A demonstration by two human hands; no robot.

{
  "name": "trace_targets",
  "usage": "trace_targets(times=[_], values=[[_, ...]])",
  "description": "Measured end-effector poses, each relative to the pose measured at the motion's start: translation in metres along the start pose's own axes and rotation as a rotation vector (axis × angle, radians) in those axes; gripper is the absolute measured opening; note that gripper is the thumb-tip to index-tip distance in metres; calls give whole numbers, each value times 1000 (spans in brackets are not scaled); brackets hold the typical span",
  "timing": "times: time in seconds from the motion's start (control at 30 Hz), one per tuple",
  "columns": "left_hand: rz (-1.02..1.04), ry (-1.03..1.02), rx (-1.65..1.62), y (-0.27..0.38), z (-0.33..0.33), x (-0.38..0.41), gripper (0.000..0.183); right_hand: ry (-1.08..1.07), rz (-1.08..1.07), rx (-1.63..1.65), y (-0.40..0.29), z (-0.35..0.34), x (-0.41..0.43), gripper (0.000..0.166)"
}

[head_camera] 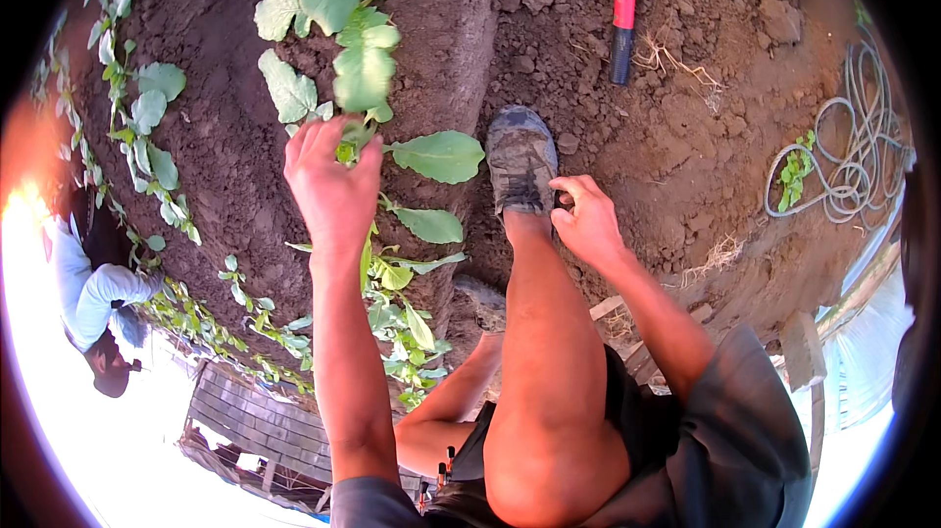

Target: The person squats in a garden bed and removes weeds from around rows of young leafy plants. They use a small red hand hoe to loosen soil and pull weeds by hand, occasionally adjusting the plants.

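Note:
My left hand [331, 171] reaches into a row of leafy green plants, its thumb and fingers curled around a small leaf [356, 132] near a plant's centre. Just beyond the fingertips, a broad leaf [365, 79] looks blurred. Another wide leaf [437, 157] spreads to the right of this hand, over the soil. My right hand [588, 219] hovers or rests beside my worn, dirt-covered lace-up shoe [522, 157]; whether it touches is unclear. Its thumb and forefinger are slightly apart, with nothing visible between them.
On the cloddy soil lies a red tool with a dark grip [623, 13]. A coiled rope [845, 138] sits at right, near a wooden post [803, 351]. Farther plant rows [151, 112] run along the left. Another person [95, 300] bends there, near a block wall [257, 410].

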State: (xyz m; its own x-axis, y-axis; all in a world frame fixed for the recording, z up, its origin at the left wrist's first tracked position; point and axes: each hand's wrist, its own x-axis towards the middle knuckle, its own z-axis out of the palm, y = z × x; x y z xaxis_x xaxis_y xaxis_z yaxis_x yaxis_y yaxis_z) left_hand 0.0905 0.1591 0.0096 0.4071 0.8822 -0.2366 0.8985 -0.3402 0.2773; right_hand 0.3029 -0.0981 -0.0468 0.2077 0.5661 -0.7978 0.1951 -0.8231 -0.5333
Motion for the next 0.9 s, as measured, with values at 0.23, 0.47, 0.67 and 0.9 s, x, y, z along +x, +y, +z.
trace_targets(times=[0.23,0.47,0.67,0.9], values=[[-160,68,-312,-21,-7,-34,23,4,-30,-2,10,1,0,39],[-120,71,-289,-22,-3,-50,27,-21,26,12,6,-5,2,40],[-138,58,-277,-21,-7,-43,28,3,-4,10,3,-6,7,41],[-143,-83,-263,-15,-19,-28,73,116,-105,13,-10,-25,39,42]])
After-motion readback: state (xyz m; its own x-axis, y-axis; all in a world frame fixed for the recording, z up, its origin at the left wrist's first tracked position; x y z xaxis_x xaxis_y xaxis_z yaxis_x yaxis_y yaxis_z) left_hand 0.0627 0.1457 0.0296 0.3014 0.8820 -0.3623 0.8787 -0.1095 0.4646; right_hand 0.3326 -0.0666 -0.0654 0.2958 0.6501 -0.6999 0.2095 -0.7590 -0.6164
